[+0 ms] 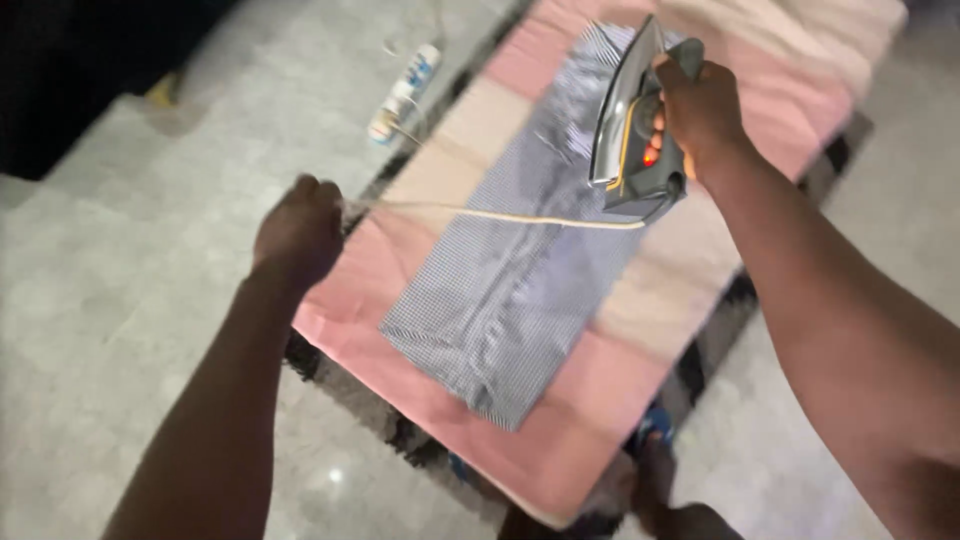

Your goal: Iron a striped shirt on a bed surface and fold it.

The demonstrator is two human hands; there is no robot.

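Right hand [700,105] closed around handle of grey iron [632,120], held tilted, soleplate facing left, above checked garment [520,270]. Left hand [298,232] fisted on pale cord [500,213], drawn taut from iron's rear. Garment lies flat on pink cloth [380,260] below both grips.

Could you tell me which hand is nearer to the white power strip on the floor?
Left. The left hand, gripping the cream cord, is just below the white power strip; the right hand holds the grey iron farther right.

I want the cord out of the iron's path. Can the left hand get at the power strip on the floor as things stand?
Probably not at once: the left hand is shut on the cord, pulled taut from the iron. The power strip lies beyond it, nothing between.
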